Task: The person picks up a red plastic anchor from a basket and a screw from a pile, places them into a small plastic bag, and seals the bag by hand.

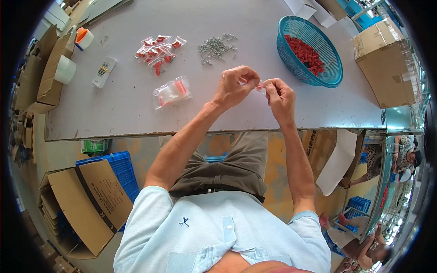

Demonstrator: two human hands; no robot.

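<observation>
Bag (260, 88), small and clear with something red inside, pinched from both sides: left hand (236, 86) on its left edge, right hand (280, 96) on its right edge. Fingers of each hand curled in and pressed together at the tips on the plastic. Hangs directly between the two sets of fingertips, touching both, so neither hand nearer than the other. Held in the air above the bench (136, 113), near its front edge, not resting on it. Long axis of the bag too small to make out.

Beyond the fingers, farther up the bench: loose screws (216, 47). Beyond and to the right of the right fingers: blue basket (334, 75) of red plugs (306, 53). To the left of the left fingers: larger clear bag (172, 91) lying flat, and beyond it a cluster of filled packets (157, 49).
</observation>
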